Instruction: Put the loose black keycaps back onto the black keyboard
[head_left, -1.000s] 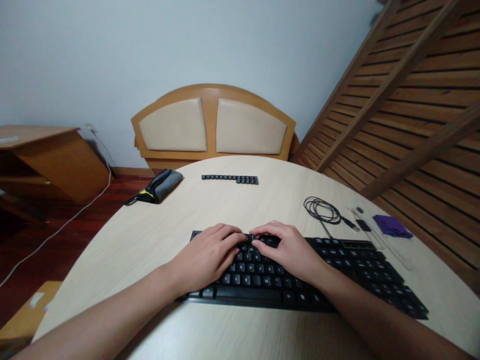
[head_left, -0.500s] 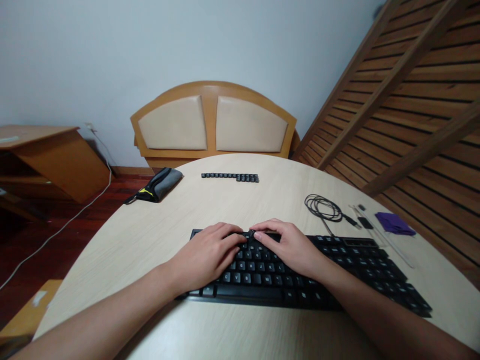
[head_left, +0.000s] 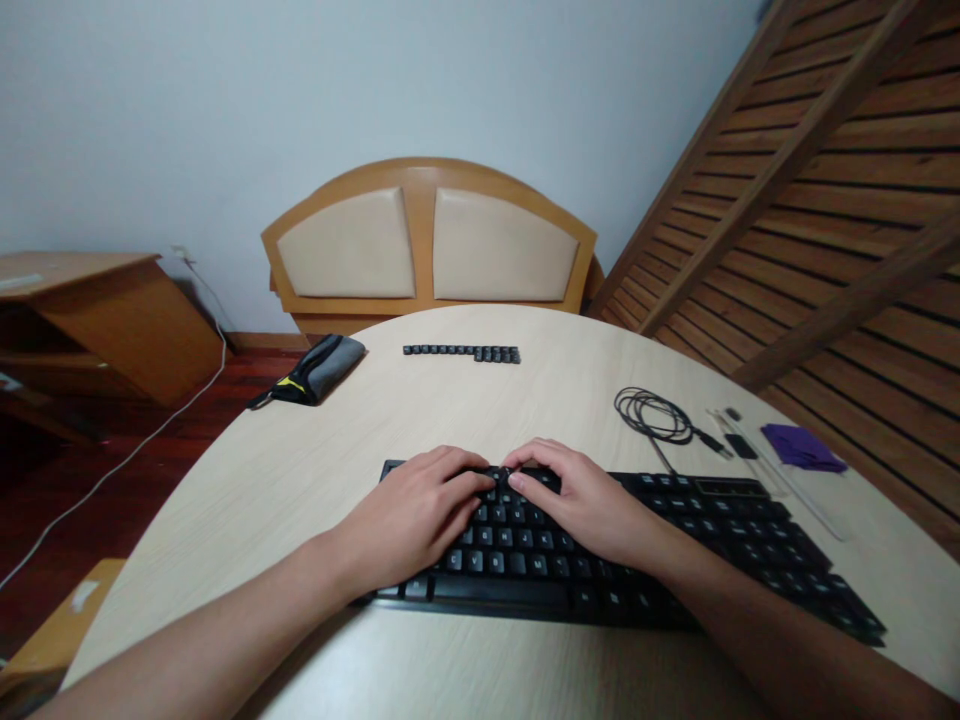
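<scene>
A black keyboard (head_left: 510, 592) lies on the round table in front of me, and its right part stretches under my right forearm. My right hand (head_left: 581, 500) has thumb and index finger pinched around a small black keycap (head_left: 505, 477) in the keyboard's upper rows. Its underside is hidden, so I cannot tell how it sits. My left hand (head_left: 427, 510) rests over the keyboard's left part, fingers extended and a fingertip beside that same keycap. Loose keycaps (head_left: 461, 351) stand in a neat row, partly doubled, at the table's far side.
A coiled black cable (head_left: 652, 415) lies behind the keyboard. Right of it are thin tools, small black pieces (head_left: 741, 446) and a folded purple cloth (head_left: 804, 447). A grey-black pouch (head_left: 319, 370) sits at the left edge of the pale table (head_left: 300, 470). A padded chair back (head_left: 424, 235) rises behind.
The keycap between my fingers sits slightly lower, nearer the keyboard. My right thumb and index have shifted a little. The view has turned slightly; the left hand is nearly still.
</scene>
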